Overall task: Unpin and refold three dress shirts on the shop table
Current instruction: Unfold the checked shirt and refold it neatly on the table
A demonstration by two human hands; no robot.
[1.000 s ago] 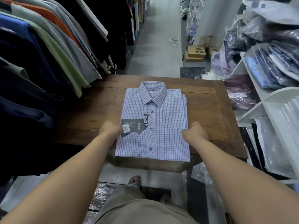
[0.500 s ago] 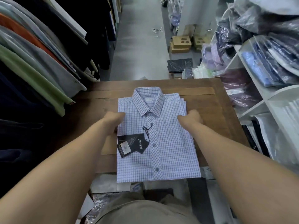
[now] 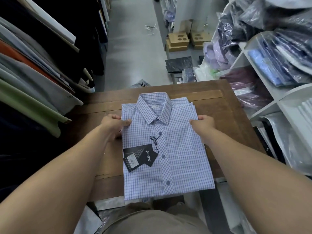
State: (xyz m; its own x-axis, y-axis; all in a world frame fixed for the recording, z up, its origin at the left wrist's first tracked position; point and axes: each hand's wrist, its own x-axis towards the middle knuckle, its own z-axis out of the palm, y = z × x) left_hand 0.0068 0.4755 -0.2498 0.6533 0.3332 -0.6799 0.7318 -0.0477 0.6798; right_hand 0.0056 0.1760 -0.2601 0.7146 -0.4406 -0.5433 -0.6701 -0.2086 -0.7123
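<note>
A folded blue-and-white checked dress shirt (image 3: pixel 177 149) lies face up on the wooden bench (image 3: pixel 228 112), buttoned, with its collar (image 3: pixel 155 107) pointing away from the person and its bottom fold hanging past the bench's near edge. The left hand (image 3: pixel 113 125) has its grip closed on the shirt's left shoulder edge, thumb lying on top of the cloth and fingers curled round the side. The right hand (image 3: pixel 205 123) holds the shirt's right shoulder edge the same way, thumb on top, fingertips tucked at the edge. A black hang tag (image 3: pixel 140 157) on a dark cord rests on the shirt's left front, below the left hand. More layered fabric edges show at the shirt's right shoulder; whether they are sleeves or other shirts I cannot tell. Left of the shirt hang garments (image 3: pixel 33 81); right of it stand white shelves (image 3: pixel 278 97) with bagged shirts (image 3: pixel 278 61).
</note>
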